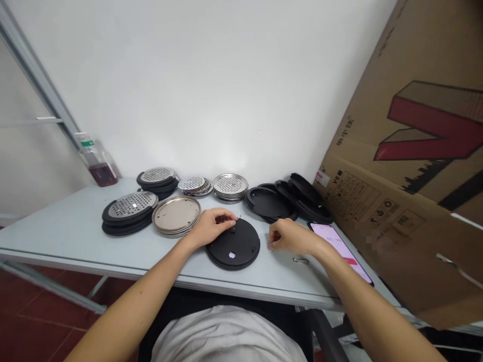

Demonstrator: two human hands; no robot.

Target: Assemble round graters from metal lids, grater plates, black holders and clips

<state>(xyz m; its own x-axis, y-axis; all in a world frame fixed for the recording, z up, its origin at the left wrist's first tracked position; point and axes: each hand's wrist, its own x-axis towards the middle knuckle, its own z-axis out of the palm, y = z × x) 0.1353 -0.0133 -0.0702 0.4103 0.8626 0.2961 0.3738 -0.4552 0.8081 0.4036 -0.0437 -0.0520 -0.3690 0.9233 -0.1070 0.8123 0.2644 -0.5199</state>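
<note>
A round black disc [243, 246] lies flat near the front edge of the table, with small raised bits and a pale spot on its face. My left hand [213, 226] rests at its upper left rim, thumb and fingers pinched together; a tiny thin hook-like piece shows at the fingertips, too small to name. To the right of the disc, my right hand [289, 236] is closed in a pinch just over the tabletop. Something small and shiny shows under its fingertips, but I cannot make out what. A small metal piece [301, 260] lies below the right hand.
Stacks of perforated metal discs [230, 184], black-rimmed grater discs [130, 208] and plain metal plates [177, 213] stand behind. Black round parts [267, 201] are piled at back right. A phone [339, 251] lies beside a large cardboard box [377, 191]. A bottle [100, 168] stands far left.
</note>
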